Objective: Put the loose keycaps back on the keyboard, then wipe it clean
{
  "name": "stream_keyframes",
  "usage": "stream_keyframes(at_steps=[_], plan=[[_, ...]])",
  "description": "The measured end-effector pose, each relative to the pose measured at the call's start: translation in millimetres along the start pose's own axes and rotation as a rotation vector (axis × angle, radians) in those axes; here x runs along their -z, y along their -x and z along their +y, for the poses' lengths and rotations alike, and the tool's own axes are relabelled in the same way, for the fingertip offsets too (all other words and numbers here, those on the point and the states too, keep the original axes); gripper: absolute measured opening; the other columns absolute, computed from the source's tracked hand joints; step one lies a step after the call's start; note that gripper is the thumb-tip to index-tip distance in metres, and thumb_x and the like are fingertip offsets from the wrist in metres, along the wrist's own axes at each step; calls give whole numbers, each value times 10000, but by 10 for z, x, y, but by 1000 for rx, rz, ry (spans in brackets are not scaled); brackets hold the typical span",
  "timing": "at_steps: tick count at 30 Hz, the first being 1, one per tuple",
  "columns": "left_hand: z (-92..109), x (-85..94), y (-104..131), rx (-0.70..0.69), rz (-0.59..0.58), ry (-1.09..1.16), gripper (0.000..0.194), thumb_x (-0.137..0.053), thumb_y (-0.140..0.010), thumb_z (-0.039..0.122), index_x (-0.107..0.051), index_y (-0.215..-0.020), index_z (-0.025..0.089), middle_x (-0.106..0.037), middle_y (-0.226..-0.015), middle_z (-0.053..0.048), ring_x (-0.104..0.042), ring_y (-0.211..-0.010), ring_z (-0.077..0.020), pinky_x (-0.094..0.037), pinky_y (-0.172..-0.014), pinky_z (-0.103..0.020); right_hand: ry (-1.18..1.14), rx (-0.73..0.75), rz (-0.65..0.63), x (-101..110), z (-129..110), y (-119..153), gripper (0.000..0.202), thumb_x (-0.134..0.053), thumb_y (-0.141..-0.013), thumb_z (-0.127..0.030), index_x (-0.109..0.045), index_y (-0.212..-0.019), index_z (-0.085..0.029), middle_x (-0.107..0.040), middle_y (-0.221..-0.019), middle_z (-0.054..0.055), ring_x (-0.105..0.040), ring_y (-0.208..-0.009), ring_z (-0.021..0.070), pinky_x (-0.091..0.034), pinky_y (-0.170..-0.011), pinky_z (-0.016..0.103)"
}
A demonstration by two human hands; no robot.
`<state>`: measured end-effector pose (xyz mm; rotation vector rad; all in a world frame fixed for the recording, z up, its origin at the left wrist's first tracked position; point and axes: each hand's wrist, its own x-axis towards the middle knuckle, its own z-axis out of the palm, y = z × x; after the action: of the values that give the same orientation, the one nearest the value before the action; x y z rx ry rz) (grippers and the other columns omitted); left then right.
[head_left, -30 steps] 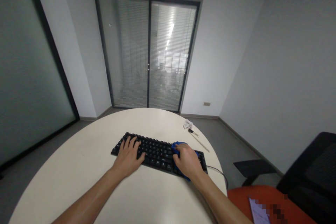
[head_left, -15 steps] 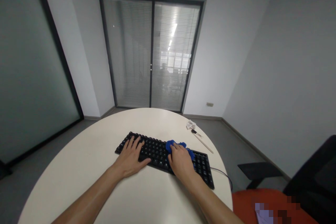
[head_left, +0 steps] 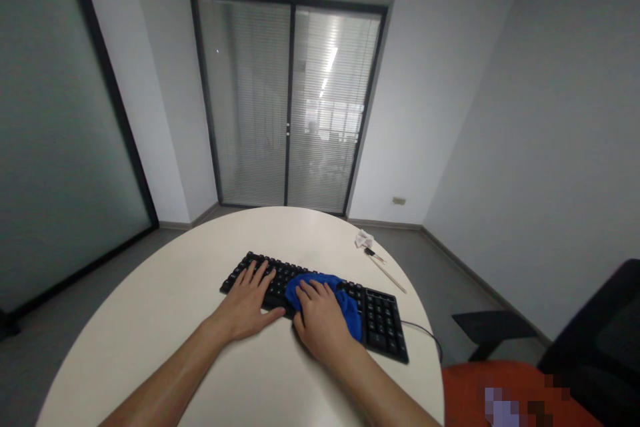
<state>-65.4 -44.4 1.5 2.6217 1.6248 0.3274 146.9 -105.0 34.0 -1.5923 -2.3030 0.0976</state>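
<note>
A black keyboard (head_left: 385, 323) lies at a slant on the round white table (head_left: 175, 293). On its left end rests my left hand (head_left: 246, 303), fingers spread over the keys and holding nothing. My right hand (head_left: 323, 317) presses a blue cloth (head_left: 350, 310) onto the middle keys, its fingers on top of the cloth. The cloth is spread out and hides the keys beneath it. The number keys at the right end are uncovered.
A crumpled white tissue (head_left: 365, 239), a small black-headed brush (head_left: 370, 251) and a thin stick (head_left: 390, 275) lie near the table's right edge. The keyboard's cable (head_left: 423, 328) runs over that edge. A red chair (head_left: 500, 380) stands at the right.
My right hand has slid left along the keyboard with the blue cloth, which now looks more spread out. My left hand has stayed in nearly the same place.
</note>
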Motion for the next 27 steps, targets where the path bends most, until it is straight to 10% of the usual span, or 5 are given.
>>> stream_keyframes(at_steps=[9,19,27], plan=[[32,64,18,15,-24,-11,908,-439,-849,743,-381,-1525,140,-203,-1636,-149,-115,-1510,-399,-179,-1217,-549,51,101,-85,112,-160,53,296,-561,-828,-182,-685,-1094,-146,-690,-1105,119,-580,-1077,273,-480,-941,367],[-12,17,20,-8,5,-14,958,-384,-836,806,-354,-1539,155,-214,-1635,-138,-124,-1509,-398,-185,-1215,-558,24,-28,-198,294,201,278,751,-676,-741,-375,-479,-1454,-241,-325,-1600,102,-290,-1434,387,-246,-1152,585],[-31,-20,30,-19,43,14,945,-409,-836,798,-359,-1537,165,-219,-1634,-138,-134,-1507,-403,-198,-1210,-564,126,-174,-201,627,221,293,423,-596,-752,-179,-690,-1163,-215,-721,-1095,121,-654,-1029,312,-500,-869,407]])
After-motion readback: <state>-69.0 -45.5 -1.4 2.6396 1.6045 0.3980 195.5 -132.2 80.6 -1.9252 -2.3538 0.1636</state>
